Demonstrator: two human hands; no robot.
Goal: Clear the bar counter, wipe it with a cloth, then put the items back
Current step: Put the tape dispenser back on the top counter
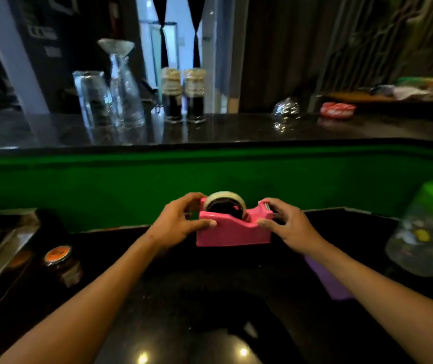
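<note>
1. Between the two hands, low in the middle of the view, sits a pink plastic tape dispenser (232, 228) carrying a pale roll of tape (224, 202). The left hand (177, 222) grips its roll end, thumb curled onto the front face, fingers wrapped behind; the right hand (287, 225) pinches the cutter end likewise.
2. Whether the dispenser rests on the lower black stone table (183, 285) or hangs just above it, I cannot tell; it is near the green wall panel (131, 187) at that table's far edge.
3. Near the right forearm lies a purple flat thing (328, 282), possibly the cloth, though blur prevents certainty.
4. To the left stands a dark jar with an orange lid (61, 265); at far right, a clear plastic container with a green lid (425, 229).
5. Beyond the panel, the raised glossy black bar table (223, 130) holds clear glass vessels (110, 98), two rope-wrapped dark bottles (182, 95), a crumpled shiny wrapper (286, 109) and a red packet (337, 109).
6. Judging progress: with so much on the bar table, either clearing is at an early stage or the return is nearly done; nothing visible settles which.
</note>
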